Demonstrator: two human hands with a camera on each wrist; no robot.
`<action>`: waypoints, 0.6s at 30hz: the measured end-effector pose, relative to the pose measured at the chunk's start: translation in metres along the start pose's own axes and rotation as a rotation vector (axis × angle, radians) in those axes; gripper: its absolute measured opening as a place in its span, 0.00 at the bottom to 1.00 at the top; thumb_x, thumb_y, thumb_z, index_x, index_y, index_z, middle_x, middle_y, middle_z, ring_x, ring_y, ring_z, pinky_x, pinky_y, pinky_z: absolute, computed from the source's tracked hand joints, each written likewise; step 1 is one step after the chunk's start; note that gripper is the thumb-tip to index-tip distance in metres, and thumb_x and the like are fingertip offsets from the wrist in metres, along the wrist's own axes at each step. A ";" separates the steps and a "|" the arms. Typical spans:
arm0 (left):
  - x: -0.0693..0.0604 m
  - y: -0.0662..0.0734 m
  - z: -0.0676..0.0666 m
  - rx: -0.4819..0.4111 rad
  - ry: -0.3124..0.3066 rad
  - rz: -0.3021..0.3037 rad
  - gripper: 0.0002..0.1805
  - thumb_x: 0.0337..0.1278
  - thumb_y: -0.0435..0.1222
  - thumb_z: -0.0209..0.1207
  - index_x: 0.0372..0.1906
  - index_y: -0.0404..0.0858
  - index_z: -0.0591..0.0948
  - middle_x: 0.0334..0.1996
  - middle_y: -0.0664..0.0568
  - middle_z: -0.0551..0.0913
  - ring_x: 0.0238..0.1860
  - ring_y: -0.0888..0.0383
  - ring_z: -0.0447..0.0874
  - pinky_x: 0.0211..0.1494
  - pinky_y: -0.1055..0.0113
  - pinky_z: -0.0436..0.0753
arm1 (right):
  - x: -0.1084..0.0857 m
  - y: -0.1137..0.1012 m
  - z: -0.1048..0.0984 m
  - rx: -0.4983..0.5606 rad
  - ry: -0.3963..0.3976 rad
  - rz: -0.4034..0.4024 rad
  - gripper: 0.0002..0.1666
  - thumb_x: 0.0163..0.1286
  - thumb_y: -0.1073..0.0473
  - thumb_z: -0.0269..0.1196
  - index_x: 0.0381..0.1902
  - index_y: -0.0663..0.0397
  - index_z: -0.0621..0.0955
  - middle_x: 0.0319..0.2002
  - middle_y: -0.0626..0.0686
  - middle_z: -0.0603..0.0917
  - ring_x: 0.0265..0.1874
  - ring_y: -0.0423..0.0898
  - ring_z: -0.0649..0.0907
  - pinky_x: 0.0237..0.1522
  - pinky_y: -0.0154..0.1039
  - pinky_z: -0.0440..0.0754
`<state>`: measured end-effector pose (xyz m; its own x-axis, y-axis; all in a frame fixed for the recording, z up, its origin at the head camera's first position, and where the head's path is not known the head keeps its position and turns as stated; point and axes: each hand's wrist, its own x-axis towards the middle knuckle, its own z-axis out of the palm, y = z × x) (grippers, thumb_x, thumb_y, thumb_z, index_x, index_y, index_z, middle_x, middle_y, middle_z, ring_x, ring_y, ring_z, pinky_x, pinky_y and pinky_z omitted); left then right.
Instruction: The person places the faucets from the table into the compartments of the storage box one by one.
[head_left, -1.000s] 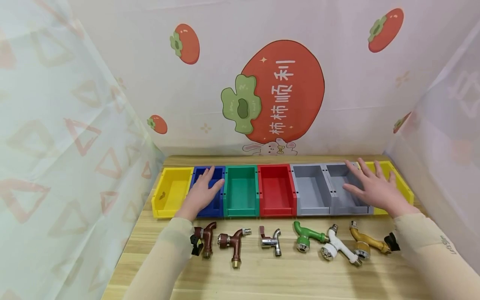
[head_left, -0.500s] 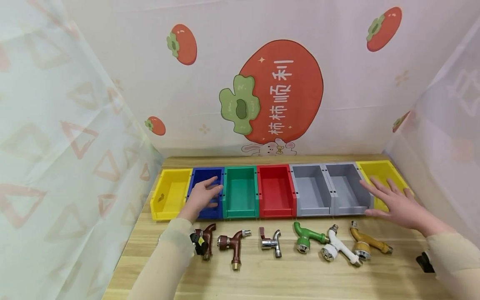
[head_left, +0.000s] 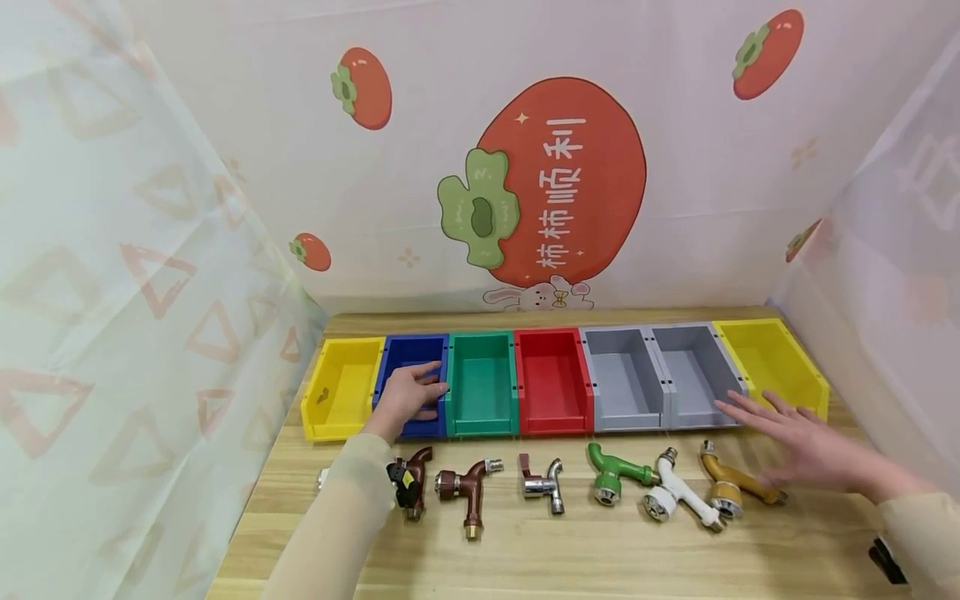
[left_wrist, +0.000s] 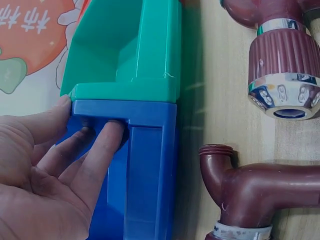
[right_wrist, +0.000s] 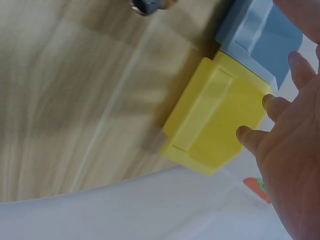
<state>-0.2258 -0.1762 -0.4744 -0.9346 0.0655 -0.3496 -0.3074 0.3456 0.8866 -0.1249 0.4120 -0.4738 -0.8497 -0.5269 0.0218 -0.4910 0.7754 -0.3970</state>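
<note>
The left hand [head_left: 407, 396] is held over the blue bin [left_wrist: 152, 114], its fingers [left_wrist: 106, 145] extended and set apart, with tips resting against the inner side wall and the thumb laid at the rim where the green bin [left_wrist: 125, 92] is met. The right hand [head_left: 817, 450] is held with fingers spread wide and nothing between them — it is seen above the front of the right-hand yellow bin [head_left: 765, 350], near the ochre faucet [head_left: 735, 482]. Between the green and yellow bins, a red bin [head_left: 553, 375] and two grey bins [head_left: 622, 375] are ranged side by side; the row is closed at the left by another yellow bin [head_left: 348, 383]. In front of the bins, on the wood-grained surface [head_left: 570, 558], a maroon faucet [head_left: 416, 487] partly hidden by the left wrist's camera, a second maroon faucet [head_left: 471, 492], a chrome faucet [head_left: 543, 485], a green faucet [head_left: 611, 475] and a white faucet [head_left: 681, 500] are laid out — the last just beside the ochre one. The scene is backed by a pale sheet [head_left: 405, 192] printed with red fruit.
</note>
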 end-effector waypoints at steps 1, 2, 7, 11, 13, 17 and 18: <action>0.000 -0.001 0.000 0.001 0.001 0.001 0.32 0.71 0.35 0.62 0.77 0.47 0.69 0.72 0.40 0.72 0.65 0.42 0.79 0.53 0.50 0.88 | -0.001 0.000 0.002 0.015 -0.013 -0.002 0.69 0.44 0.54 0.82 0.82 0.41 0.59 0.83 0.47 0.47 0.65 0.89 0.57 0.57 0.90 0.45; 0.001 -0.001 0.000 0.001 0.002 0.001 0.32 0.71 0.35 0.62 0.77 0.47 0.69 0.72 0.40 0.72 0.65 0.42 0.79 0.52 0.51 0.88 | -0.001 -0.001 0.004 0.032 -0.024 -0.006 0.69 0.43 0.55 0.82 0.82 0.41 0.60 0.83 0.47 0.48 0.66 0.89 0.56 0.58 0.89 0.44; 0.004 -0.004 -0.001 0.003 0.000 0.002 0.32 0.71 0.35 0.62 0.77 0.48 0.69 0.73 0.41 0.71 0.65 0.42 0.79 0.50 0.53 0.89 | -0.005 -0.004 0.019 0.064 -0.054 -0.072 0.65 0.44 0.58 0.80 0.80 0.44 0.63 0.83 0.48 0.52 0.79 0.68 0.44 0.65 0.84 0.42; 0.005 -0.005 0.000 0.000 -0.005 0.000 0.32 0.71 0.35 0.61 0.77 0.49 0.69 0.73 0.42 0.71 0.65 0.43 0.80 0.49 0.54 0.89 | -0.009 -0.005 0.031 -0.072 -0.023 -0.198 0.62 0.44 0.50 0.80 0.78 0.47 0.67 0.81 0.50 0.58 0.76 0.34 0.36 0.80 0.57 0.41; 0.006 -0.006 0.001 0.003 -0.004 -0.001 0.32 0.72 0.35 0.61 0.77 0.49 0.69 0.73 0.42 0.72 0.64 0.42 0.80 0.48 0.54 0.90 | -0.010 -0.005 0.035 -0.148 -0.002 -0.257 0.63 0.42 0.46 0.80 0.77 0.48 0.68 0.81 0.47 0.58 0.75 0.28 0.34 0.79 0.37 0.36; 0.006 -0.008 0.001 0.000 -0.002 -0.015 0.32 0.72 0.36 0.61 0.77 0.50 0.69 0.72 0.43 0.72 0.64 0.43 0.80 0.46 0.54 0.90 | -0.013 -0.003 0.044 -0.231 0.018 -0.329 0.62 0.37 0.47 0.81 0.75 0.46 0.72 0.81 0.41 0.54 0.76 0.28 0.33 0.69 0.21 0.26; 0.006 -0.008 0.001 0.001 -0.002 -0.016 0.32 0.72 0.36 0.61 0.77 0.50 0.69 0.72 0.42 0.73 0.64 0.44 0.80 0.46 0.54 0.90 | -0.014 -0.002 0.046 -0.233 0.016 -0.337 0.62 0.35 0.48 0.81 0.74 0.45 0.73 0.81 0.42 0.54 0.77 0.28 0.33 0.69 0.21 0.25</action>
<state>-0.2288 -0.1780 -0.4838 -0.9292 0.0621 -0.3643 -0.3220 0.3476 0.8806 -0.1034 0.4014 -0.5152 -0.6359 -0.7607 0.1303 -0.7712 0.6195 -0.1464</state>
